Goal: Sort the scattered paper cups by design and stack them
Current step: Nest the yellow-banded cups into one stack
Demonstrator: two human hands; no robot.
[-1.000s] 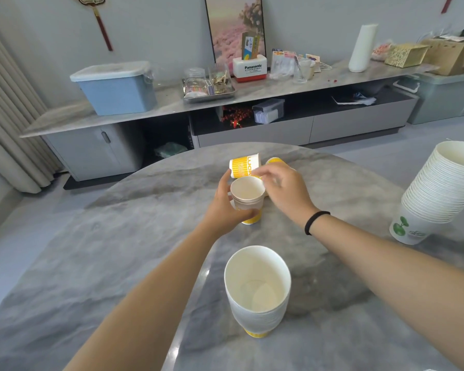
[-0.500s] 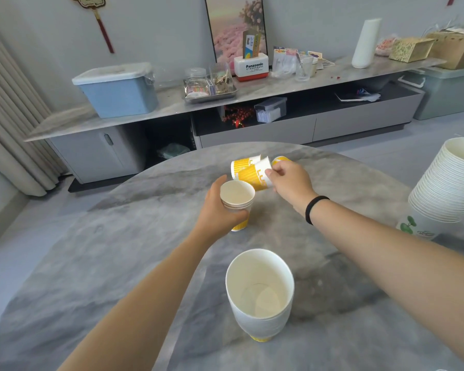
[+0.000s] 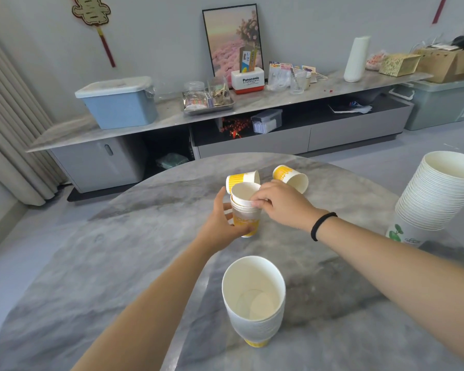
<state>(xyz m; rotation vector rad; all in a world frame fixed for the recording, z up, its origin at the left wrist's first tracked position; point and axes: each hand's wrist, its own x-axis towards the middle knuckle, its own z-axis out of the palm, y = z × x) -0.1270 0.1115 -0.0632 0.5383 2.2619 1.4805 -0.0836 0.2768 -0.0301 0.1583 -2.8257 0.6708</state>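
Place: I see a home living room.
Main furniture: a long, low grey media cabinet [image 3: 252,140] against the wall, with drawers and open shelves.
On it: a blue lidded storage box [image 3: 118,103], a tray of jars [image 3: 208,99], a Panasonic box [image 3: 248,81].
Wall: a framed flower picture [image 3: 232,41] leaning there, and a red-tasselled hanging ornament [image 3: 93,14].
Left edge: beige curtains [image 3: 8,129].
Foreground: I look over a round marble-patterned bench [image 3: 118,263].

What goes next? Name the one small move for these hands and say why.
Probably press the top cup fully down into the small yellow stack. The right hand pinches its rim while the left hand steadies the stack, and the cup appears to sit high. Two yellow cups on their sides come after.
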